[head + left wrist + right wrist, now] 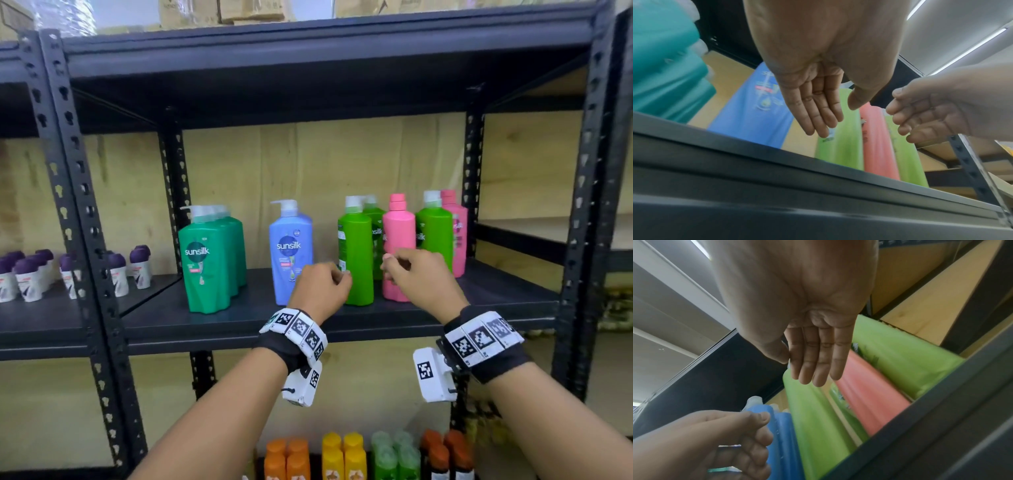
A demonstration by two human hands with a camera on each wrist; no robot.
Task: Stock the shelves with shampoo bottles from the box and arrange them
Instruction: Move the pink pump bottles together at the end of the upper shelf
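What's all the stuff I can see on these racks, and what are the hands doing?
Teal pump bottles: a row, exact count unclear, left on the middle shelf.
Blue pump bottle: one, centre.
Green bottles: three, right group.
Pink bottles: two, among the green.
Purple-capped roll-ons: many, white, left bay.
Orange, yellow, green and brown bottles: several, shelf below.
Cardboard boxes: some, on top.
Left hand: empty, by the front green bottle.
Right hand: empty, before the pink one.

Bare forearms, no sleeves. Behind the fingers, each wrist wears a black band (493, 359) ringed with white square-patterned marker tiles (301, 329). A white tagged camera box (433, 375) hangs under each
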